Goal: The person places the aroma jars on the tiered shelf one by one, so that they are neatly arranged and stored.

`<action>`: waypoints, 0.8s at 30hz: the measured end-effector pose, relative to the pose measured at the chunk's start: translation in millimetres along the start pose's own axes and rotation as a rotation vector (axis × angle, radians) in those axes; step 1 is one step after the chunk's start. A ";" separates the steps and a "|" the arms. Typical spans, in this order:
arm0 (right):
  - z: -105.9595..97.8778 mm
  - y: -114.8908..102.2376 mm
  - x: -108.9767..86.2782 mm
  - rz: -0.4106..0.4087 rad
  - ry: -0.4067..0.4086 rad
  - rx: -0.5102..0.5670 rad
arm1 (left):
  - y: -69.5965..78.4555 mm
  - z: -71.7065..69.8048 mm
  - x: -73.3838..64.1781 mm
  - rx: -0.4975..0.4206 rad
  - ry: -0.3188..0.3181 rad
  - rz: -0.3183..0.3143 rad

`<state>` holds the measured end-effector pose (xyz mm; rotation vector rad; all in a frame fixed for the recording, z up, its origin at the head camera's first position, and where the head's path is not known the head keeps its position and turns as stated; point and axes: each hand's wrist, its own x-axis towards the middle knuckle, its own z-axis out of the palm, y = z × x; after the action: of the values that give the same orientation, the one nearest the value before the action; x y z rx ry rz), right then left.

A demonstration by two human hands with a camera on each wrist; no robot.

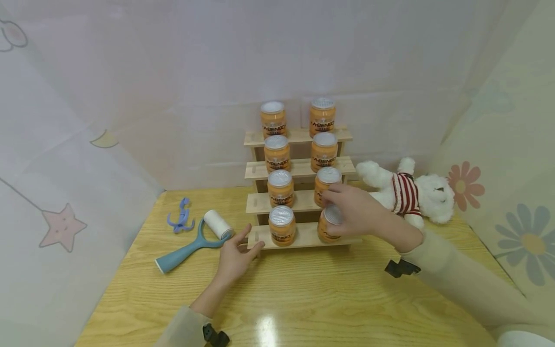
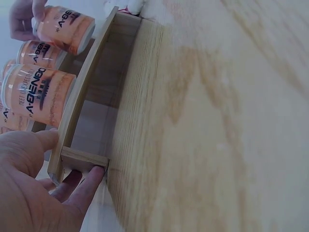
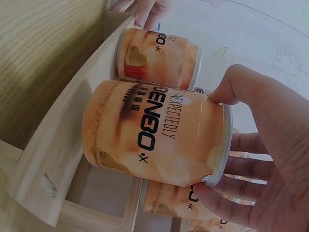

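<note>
A wooden tiered display rack (image 1: 305,238) holds orange cans with silver lids, two per step. My right hand (image 1: 357,209) grips a lowest-step can (image 3: 154,133) round its lidded upper end. That can is at the right of the lowest step; whether its base touches the board I cannot tell. At the rack's left end, my left hand (image 1: 236,258) holds the lowest step. In the left wrist view, its fingers (image 2: 91,181) lie against the end support, one digit over the board. Beside that hand stands another can (image 2: 41,94).
Left of the rack, a blue-handled roller (image 1: 179,255) with a white roll lies near a small purple plastic figure (image 1: 181,217). A white plush toy (image 1: 405,193) in a striped shirt lies to the right. Patterned cloth (image 1: 303,48) hangs behind the wooden table (image 1: 303,294).
</note>
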<state>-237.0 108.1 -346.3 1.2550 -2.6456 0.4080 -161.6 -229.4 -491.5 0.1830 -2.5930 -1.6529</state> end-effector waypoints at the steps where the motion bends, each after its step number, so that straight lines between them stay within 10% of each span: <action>1: 1.0 -0.4 0.3 0.001 0.002 0.000 | -0.2 -0.2 0.0 -0.005 -0.002 0.001; 24: 24.6 -4.4 -15.2 0.029 0.176 -0.085 | 4.3 -2.0 -3.4 0.031 0.018 0.011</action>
<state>-225.3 108.5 -373.0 1.1032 -2.5078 0.3871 -158.3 -229.0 -486.7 0.1843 -2.6033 -1.6006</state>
